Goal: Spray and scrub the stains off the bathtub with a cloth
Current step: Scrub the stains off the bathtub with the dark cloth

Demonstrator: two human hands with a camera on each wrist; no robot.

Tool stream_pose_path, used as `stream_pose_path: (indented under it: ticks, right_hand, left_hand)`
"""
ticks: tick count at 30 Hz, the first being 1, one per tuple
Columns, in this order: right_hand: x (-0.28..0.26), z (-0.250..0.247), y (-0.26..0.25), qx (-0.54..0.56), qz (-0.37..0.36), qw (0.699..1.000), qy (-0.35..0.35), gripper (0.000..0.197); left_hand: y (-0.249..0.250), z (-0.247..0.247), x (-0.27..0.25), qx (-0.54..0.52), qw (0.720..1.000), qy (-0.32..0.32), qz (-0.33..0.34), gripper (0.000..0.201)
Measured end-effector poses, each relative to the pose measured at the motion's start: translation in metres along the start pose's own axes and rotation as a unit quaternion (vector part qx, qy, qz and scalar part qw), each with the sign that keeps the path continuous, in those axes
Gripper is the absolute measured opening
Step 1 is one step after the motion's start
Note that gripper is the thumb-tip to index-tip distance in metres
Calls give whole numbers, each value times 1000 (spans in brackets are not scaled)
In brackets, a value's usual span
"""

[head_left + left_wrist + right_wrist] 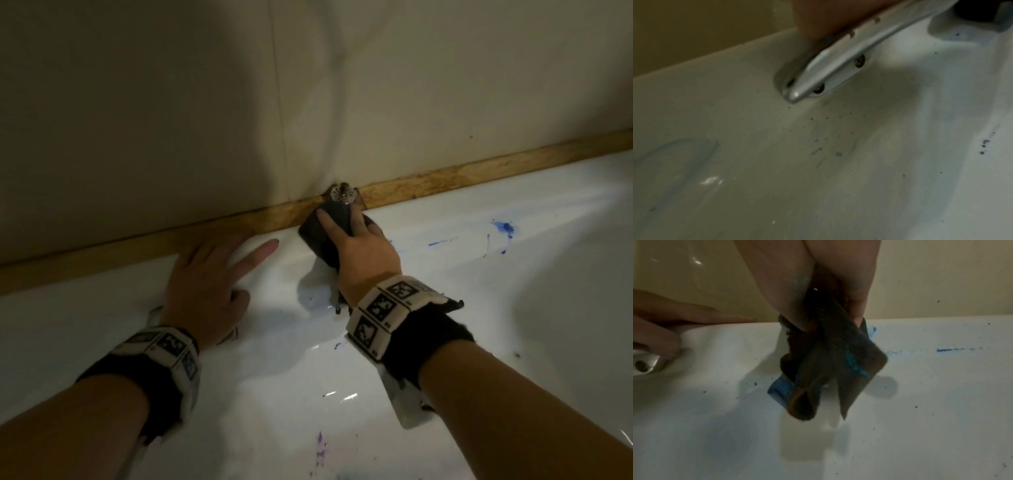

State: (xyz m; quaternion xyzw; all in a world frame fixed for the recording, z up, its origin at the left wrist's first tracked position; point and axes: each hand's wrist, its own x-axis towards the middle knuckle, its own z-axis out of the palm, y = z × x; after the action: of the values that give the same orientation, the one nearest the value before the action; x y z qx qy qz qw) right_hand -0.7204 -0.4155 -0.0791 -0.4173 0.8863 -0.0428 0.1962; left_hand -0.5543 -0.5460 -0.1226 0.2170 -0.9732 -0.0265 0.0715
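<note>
The dark cloth (325, 233) lies under the right hand (363, 250), whose fingers (329, 224) clamp it against the bathtub (445, 342) rim. Blue stains (503, 226) lie right of those fingers. The left hand (205, 277) rests flat, fingers spread wide.

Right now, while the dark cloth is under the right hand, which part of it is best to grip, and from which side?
Grip the cloth at its bunched top fold, coming from above with the right hand, as it does now. The loose corners hang free below the palm, so holding those would likely give no pressure for scrubbing.
</note>
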Motion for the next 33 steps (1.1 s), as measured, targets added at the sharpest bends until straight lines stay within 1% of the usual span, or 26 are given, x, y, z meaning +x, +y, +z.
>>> stream_pose_path:
  ticks: [5,7,10,12,14,15,16,17,18,19,20,21,22,23,24,25,26,27,28,29,30,31,33]
  right_hand:
    - [-1,-2,-2,-2,-1,1000,-9,84]
    - [-3,-1,-3,2,-6,1000,-10,81]
    - [0,-1,0,-12,-17,1000,-1,75]
    - [1,-2,6,-1,-36,999,24,70]
    - [-5,0,16,53,-69,993,82,60]
    - [-9,0,24,97,-81,983,134,56]
    - [-13,1,36,133,-81,966,206,54]
    - [-16,1,50,143,-70,944,290,54]
    - [-18,-3,68,133,-42,919,369,55]
    - [-20,-7,89,117,-7,896,428,55]
    - [-21,-12,112,103,30,878,466,54]
    - [-21,-19,135,96,69,864,490,53]
    - [-20,-23,160,94,125,855,495,52]
    - [-19,-27,185,101,197,851,476,52]
    - [-18,-29,207,116,281,849,432,54]
    - [-16,-31,225,129,357,845,377,60]
    - [-13,-30,239,134,413,839,328,69]
    - [-11,-30,250,137,448,836,284,77]
    - [-7,-29,256,143,460,840,251,80]
    - [-3,-28,258,158,450,848,230,76]
    - [1,-25,257,169,436,856,220,67]
    - [5,-23,254,167,429,861,217,59]
    - [10,-15,240,150,439,856,226,50]
  left_hand:
    - [1,1,1,-11,1000,16,-11,70]
    - [1,2,0,-16,999,25,-14,69]
    - [0,2,0,-17,1000,17,-16,69]
    - [1,1,0,-9,1000,4,-18,69]
    - [1,-1,0,-6,1000,-10,-21,69]
    - [1,-1,0,-9,1000,-14,-22,68]
    - [1,-1,0,-10,1000,-13,-22,67]
    - [1,-1,0,-11,1000,-10,-23,66]
    - [1,-1,0,-13,1000,-8,-25,67]
    - [1,-2,0,-17,999,-3,-28,67]
    - [1,-2,0,-22,999,3,-28,67]
    - [1,-1,0,-25,999,11,-26,66]
    - [1,-1,0,-27,999,20,-23,66]
    - [1,0,0,-28,999,27,-19,65]
    - [1,1,0,-28,999,29,-19,64]
    - [0,2,-1,-28,999,28,-21,63]
    - [-1,2,0,-26,999,25,-22,63]
    - [-1,3,0,-25,999,23,-21,63]
    - [-3,4,-1,-22,999,21,-19,63]
    - [-3,4,-1,-20,999,20,-18,63]
    - [-3,4,-1,-20,999,18,-18,63]
    - [-3,4,0,-21,999,16,-20,63]
    - [-3,3,0,-22,999,11,-27,63]
